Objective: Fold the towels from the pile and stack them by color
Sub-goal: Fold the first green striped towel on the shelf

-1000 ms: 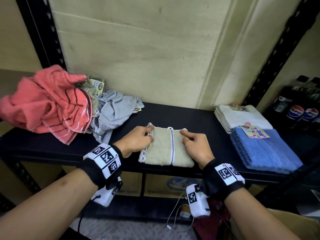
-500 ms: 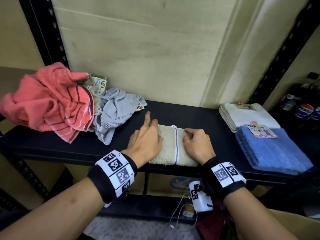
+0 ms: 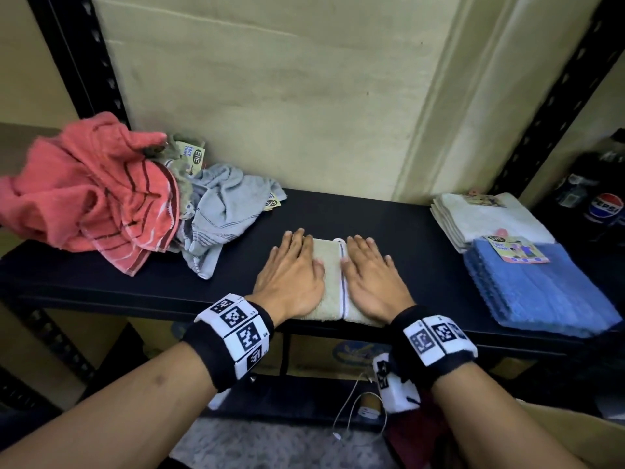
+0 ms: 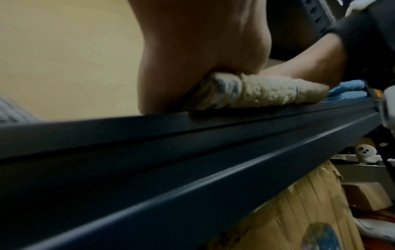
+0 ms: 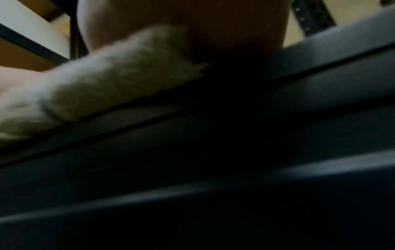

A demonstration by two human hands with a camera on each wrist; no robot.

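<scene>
Beige terry cloth, folded into a small thick rectangle with a thin blue stripe and a white hanging loop at its far edge, lay at the front middle of the black metal shelf (image 3: 389, 228), and this beige folded towel (image 3: 333, 272) was being pressed flat. The left hand (image 3: 292, 275) and the right hand (image 3: 370, 275) lay palm down on it side by side, fingers straight and together, gripping nothing. To do this well, the pressure should probably spread from the centre outward so the layers set without sliding, since the left wrist view showed the near edge bulging plumply. No beige stack was visible; the folded white towels (image 3: 487, 216) and folded blue towels (image 3: 537, 286) sat at the right, the crumpled pile of coral striped and grey towels (image 3: 111, 194) at the left.
</scene>
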